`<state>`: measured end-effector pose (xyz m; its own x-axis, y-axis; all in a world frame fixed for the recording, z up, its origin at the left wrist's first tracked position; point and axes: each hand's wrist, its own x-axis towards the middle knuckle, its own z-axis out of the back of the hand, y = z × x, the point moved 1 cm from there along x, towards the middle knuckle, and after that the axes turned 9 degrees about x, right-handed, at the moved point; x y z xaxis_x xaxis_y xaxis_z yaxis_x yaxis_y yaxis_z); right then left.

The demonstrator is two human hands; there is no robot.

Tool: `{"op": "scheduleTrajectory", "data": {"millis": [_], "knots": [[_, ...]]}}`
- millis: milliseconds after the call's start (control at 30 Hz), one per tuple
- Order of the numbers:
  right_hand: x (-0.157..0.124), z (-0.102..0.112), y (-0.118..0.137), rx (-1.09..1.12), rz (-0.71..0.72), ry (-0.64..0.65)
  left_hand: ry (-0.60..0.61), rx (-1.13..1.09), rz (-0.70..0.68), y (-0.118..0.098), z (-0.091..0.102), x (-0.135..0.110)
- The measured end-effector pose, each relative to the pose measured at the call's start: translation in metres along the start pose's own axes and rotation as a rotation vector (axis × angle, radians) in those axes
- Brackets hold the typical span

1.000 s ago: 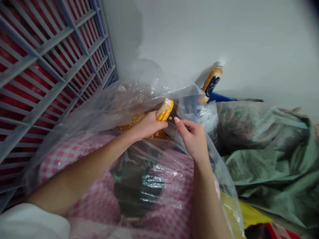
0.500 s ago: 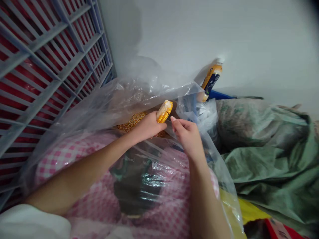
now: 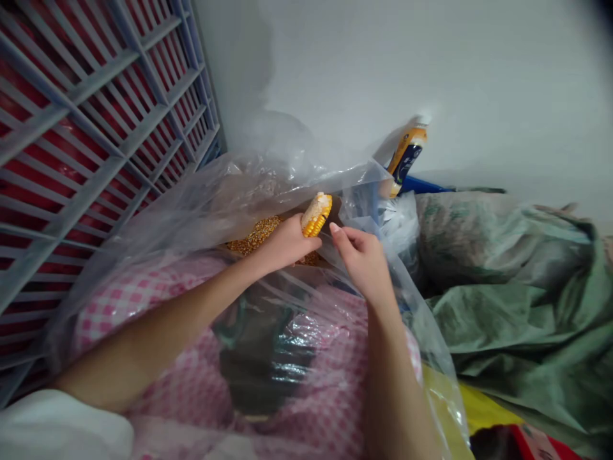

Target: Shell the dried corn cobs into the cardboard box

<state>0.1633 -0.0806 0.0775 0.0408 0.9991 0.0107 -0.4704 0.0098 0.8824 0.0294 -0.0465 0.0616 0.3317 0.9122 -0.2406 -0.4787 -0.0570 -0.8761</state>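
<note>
Left hand (image 3: 282,243) clenched around the lower part of a partly stripped corn cob (image 3: 316,214), with rows of yellow kernels on the visible side and a pale, bare patch toward the top end. Right hand (image 3: 363,263) just beside the cob, not touching it; thumb and fingertips (image 3: 334,227) pinched together, nothing visible between them. Both hands over the mouth of a large transparent plastic bag (image 3: 189,214). Inside the bag, just below and behind the cob, a heap of loose corn kernels (image 3: 256,234); exact depth hidden by the left hand and folds of plastic. Lower down, seen through the plastic, pink-and-white checked fabric (image 3: 335,358) and a dark patch, contents unclear. White sleeve (image 3: 57,428) at the lower left, on the left arm. Left of the bag, a grey slatted crate (image 3: 96,131) with red behind its slats. Beyond the bag, against a white wall (image 3: 431,76), an orange-and-navy labelled bottle (image 3: 407,153), tilted, beside a blue object (image 3: 426,186). Right of the bag, a bulging green woven sack (image 3: 507,300); near the bottom edge, a yellow item (image 3: 486,412) and a red item (image 3: 531,442).
</note>
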Motion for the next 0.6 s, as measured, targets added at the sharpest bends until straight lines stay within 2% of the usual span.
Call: {"op": "scheduleTrajectory", "data": {"millis": [133, 233, 400, 600], "knots": [[0.001, 0.017, -0.003, 0.095, -0.078, 0.139, 0.181, 0.02, 0.036, -0.003, 0.007, -0.004], [0.0, 0.014, -0.006, 0.162, -0.106, 0.146, 0.215, 0.001, 0.048, -0.002, 0.009, -0.004], [0.0, -0.005, -0.01, 0.186, -0.09, 0.025, 0.169, -0.087, 0.046, -0.002, 0.007, -0.003], [-0.004, -0.03, -0.003, 0.126, -0.07, -0.195, 0.136, -0.265, 0.072, -0.002, -0.003, -0.004]]}}
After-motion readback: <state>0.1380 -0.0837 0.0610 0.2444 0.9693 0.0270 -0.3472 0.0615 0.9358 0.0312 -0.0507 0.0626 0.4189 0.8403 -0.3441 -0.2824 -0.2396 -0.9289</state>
